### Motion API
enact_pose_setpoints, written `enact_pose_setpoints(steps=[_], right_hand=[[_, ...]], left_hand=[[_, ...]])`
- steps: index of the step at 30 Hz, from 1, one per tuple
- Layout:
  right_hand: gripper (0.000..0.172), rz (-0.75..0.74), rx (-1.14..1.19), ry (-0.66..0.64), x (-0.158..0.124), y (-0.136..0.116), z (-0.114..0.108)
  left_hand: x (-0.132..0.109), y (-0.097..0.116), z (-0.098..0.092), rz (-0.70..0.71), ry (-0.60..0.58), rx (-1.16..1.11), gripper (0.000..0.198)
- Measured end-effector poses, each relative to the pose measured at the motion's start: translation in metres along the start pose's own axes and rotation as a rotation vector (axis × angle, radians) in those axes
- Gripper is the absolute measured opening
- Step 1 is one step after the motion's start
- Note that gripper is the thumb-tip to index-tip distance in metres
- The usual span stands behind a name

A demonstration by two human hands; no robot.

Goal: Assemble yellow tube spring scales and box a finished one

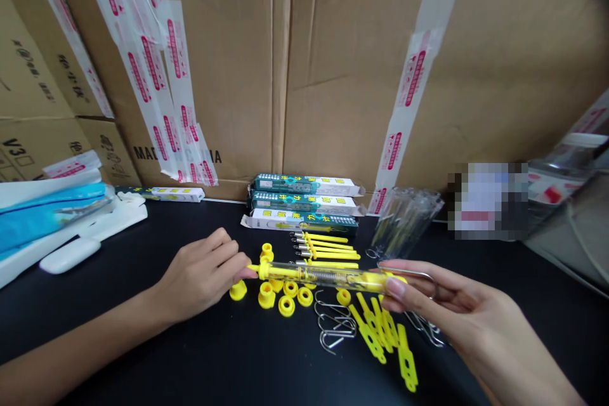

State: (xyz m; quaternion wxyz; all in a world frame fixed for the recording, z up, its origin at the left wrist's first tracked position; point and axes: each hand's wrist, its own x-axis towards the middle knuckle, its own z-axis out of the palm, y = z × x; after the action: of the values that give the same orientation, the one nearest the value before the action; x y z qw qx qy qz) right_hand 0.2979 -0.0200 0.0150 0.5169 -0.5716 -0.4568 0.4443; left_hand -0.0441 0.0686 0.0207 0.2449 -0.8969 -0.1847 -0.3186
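Note:
A clear tube (328, 276) with a spring and yellow parts inside lies level between my hands. My left hand (204, 273) pinches the yellow tip at its left end. The yellow right end is held between the thumb and fingers of my right hand (442, 298), where a metal wire loop (413, 273) also shows. Below the tube lie yellow collars (267, 295), metal hooks (335, 328) and flat yellow strips (406, 358). Yellow rods with springs (330, 247) lie just behind it.
Printed boxes (304, 203) are stacked at the back, beside a bundle of clear tubes (404, 222). A white mouse (70, 255) and a blue package (52, 203) are at the left. Large cardboard (333, 76) stands behind. More metal wire pieces (427, 328) lie near my right hand.

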Motion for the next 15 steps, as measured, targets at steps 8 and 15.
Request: enact_pose_setpoints(steps=[8, 15], right_hand=[[0.033, 0.0, 0.158, -0.042, -0.007, -0.002, 0.018], [0.036, 0.099, 0.342, 0.02, -0.011, 0.0, 0.021]], left_hand=[[-0.012, 0.003, 0.002, -0.188, 0.028, -0.256, 0.023], [-0.015, 0.008, 0.008, -0.334, -0.002, -0.622, 0.069]])
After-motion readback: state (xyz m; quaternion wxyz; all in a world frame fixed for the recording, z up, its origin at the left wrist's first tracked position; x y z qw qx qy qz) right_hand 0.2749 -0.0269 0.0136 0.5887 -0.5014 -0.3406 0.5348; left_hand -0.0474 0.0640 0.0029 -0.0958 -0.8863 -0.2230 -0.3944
